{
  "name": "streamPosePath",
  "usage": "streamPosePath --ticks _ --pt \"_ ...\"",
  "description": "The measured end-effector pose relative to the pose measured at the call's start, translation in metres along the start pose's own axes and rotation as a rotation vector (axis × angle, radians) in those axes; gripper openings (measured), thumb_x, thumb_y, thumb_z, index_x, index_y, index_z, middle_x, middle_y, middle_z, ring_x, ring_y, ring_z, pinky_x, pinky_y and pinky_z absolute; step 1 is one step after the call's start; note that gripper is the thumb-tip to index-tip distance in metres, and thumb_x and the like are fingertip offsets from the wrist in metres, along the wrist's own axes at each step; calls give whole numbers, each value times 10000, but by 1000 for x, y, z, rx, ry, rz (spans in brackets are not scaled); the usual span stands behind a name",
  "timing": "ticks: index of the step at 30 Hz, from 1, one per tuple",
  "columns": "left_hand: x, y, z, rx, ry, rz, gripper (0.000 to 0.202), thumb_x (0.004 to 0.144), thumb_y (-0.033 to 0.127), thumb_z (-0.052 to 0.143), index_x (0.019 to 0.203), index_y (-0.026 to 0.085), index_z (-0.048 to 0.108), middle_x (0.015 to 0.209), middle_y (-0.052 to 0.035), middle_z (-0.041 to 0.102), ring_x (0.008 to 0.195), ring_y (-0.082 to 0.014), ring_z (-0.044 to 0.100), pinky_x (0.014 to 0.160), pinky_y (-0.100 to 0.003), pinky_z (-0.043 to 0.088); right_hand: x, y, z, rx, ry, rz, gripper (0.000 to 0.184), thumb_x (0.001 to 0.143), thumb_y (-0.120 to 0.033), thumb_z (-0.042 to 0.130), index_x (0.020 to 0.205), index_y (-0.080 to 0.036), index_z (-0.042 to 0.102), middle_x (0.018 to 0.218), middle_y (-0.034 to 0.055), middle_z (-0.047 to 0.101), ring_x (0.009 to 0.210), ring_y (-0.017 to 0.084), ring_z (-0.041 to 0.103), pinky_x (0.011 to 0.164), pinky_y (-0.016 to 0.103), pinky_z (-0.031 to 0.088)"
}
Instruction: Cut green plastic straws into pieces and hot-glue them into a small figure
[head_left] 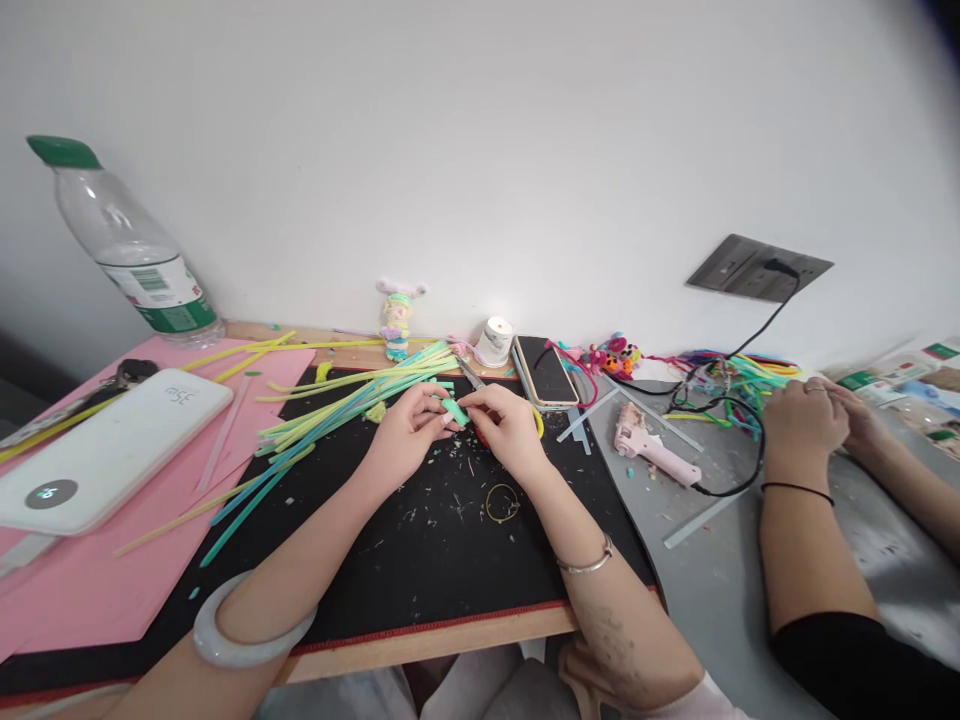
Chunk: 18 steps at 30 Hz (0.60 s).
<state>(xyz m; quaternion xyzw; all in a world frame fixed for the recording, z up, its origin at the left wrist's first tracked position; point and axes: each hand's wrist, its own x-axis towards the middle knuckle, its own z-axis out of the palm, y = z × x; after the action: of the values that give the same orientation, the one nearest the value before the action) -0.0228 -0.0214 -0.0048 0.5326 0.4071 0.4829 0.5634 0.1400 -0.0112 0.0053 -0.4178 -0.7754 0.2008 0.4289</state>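
Both my hands meet over the black mat [420, 560]. My left hand [409, 432] and my right hand [506, 425] pinch a short green fuzzy piece [454, 411] between their fingertips. A bundle of green, blue and yellow sticks [345, 405] lies just left of my left hand. A small gold ring [502, 502] rests on the mat below my right hand. Scissors [471, 374] lie just beyond my fingers.
A white power bank [105, 445] sits on pink sheets [97, 570] at left, near a plastic bottle [139, 250]. A small doll [396, 318], a candle [496, 341] and a phone [545, 372] stand at the back. A pink glue gun [652, 448] lies on the grey table. Another person's hands [814, 420] work at right.
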Motion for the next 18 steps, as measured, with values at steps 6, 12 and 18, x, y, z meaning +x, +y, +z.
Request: streamPosePath --ticks 6,12,18 --pt "0 0 0 -24 3 -18 260 730 280 616 936 200 479 796 8 598 768 -150 653 757 -322 531 0 0 0 15 -11 -1 171 830 -163 502 870 -199 664 819 41 632 749 145 580 675 268 457" --pt "-1 1 1 -44 2 -30 278 709 304 637 911 203 476 768 14 591 784 -171 663 776 -348 531 1 1 0 29 -32 13 176 830 -160 499 869 -205 665 827 44 634 770 153 584 694 281 462" --pt "0 1 1 -48 3 -41 276 708 302 647 894 202 470 762 19 593 781 -176 670 768 -343 532 1 1 0 37 -39 7 173 829 -157 499 858 -202 664 827 42 634 776 151 584 697 276 458"
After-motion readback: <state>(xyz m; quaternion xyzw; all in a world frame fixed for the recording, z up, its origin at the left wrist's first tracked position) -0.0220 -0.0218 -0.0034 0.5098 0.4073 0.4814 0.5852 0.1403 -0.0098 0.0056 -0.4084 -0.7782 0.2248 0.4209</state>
